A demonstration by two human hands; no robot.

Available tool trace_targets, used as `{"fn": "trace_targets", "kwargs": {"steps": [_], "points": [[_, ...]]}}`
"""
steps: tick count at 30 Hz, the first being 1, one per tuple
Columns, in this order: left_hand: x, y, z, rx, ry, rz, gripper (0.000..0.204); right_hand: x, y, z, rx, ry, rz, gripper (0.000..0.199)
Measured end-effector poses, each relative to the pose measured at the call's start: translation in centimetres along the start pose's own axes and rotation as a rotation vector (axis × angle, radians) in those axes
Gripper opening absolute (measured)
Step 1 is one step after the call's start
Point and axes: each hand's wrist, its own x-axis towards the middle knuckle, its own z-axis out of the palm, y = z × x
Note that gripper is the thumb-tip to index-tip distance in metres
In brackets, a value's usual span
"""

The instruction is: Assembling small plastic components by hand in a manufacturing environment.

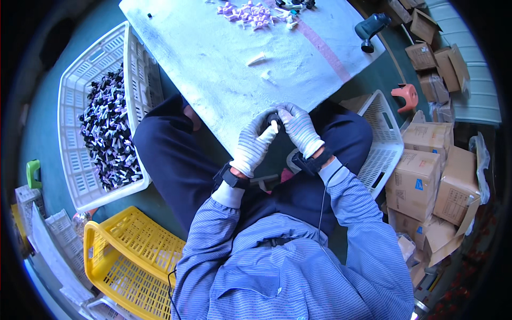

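Both my hands wear pale striped gloves and meet just off the table's near edge. My left hand is closed on a small black plastic part with a cream-white stem. The fingers of my right hand are closed against the same part from the other side, partly hiding it. On the white-topped table beyond lie a slim white plastic piece and another white piece. Farther back is a loose heap of small pink and white parts, with several black parts beside it.
A white crate at left holds many black and white parts. A yellow crate sits at lower left, another white crate at right. A dark green tool stands on the table's right corner. Cardboard boxes are stacked at right.
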Motion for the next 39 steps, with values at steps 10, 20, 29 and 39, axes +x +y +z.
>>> {"fn": "trace_targets", "kwargs": {"steps": [10, 20, 29, 39], "points": [[-0.3, -0.4, 0.2, -0.185, 0.107, -0.07, 0.043, -4.3, -2.9, 1.0, -0.387, 0.126, -0.329, 0.024], [-0.4, -1.5, 0.0, 0.068, 0.051, 0.043, 0.045, -3.4, -1.5, 0.4, -0.408, 0.126, -0.265, 0.023], [-0.3, -0.2, -0.5, -0.132, 0.182, 0.024, 0.032, -3.4, -0.8, 1.2, -0.338, 0.138, -0.351, 0.023], [-1.0, 1.2, 1.9, -0.284, 0.29, 0.175, 0.026, -6.1, -2.0, 1.6, -0.106, -0.014, -0.051, 0.026]]}}
